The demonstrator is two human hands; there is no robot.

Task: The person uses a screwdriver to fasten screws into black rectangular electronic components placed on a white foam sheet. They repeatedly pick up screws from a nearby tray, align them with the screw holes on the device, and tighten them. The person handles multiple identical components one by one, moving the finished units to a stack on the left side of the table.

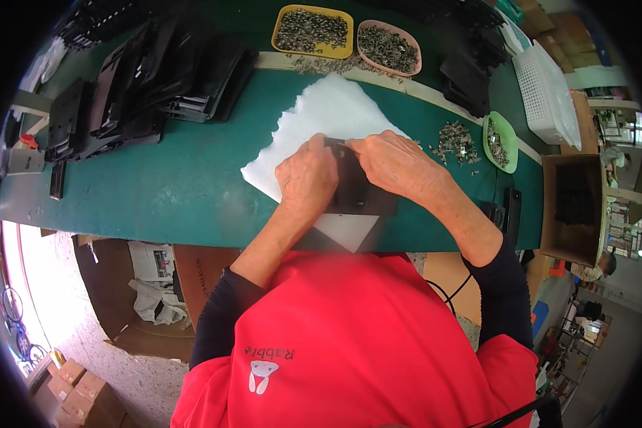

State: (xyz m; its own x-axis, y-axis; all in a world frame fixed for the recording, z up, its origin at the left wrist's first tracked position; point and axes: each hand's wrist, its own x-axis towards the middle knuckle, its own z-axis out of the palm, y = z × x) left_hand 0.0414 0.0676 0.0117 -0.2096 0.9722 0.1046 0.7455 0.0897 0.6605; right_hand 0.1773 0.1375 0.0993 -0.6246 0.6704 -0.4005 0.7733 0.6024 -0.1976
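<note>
A flat black panel (353, 182) lies in front of me on a white foam sheet (328, 107) with a ragged edge. My left hand (307, 175) is closed on the panel's left side, its fingers bent at the far left corner. Curled fingers of my right hand (401, 164) pinch close together at the panel's far edge. Whatever small thing may sit between those fingertips is hidden. Loose small metal parts (455, 143) are heaped on the green table (178, 189), to the right of my right hand.
Metal parts fill a yellow tray (282, 43), a pink tray (362, 51) and a green bowl (508, 128). Black panels (121, 93) are stacked at the left, more (464, 82) at far right. A white basket (546, 93) and an open cardboard box (603, 207) stand right.
</note>
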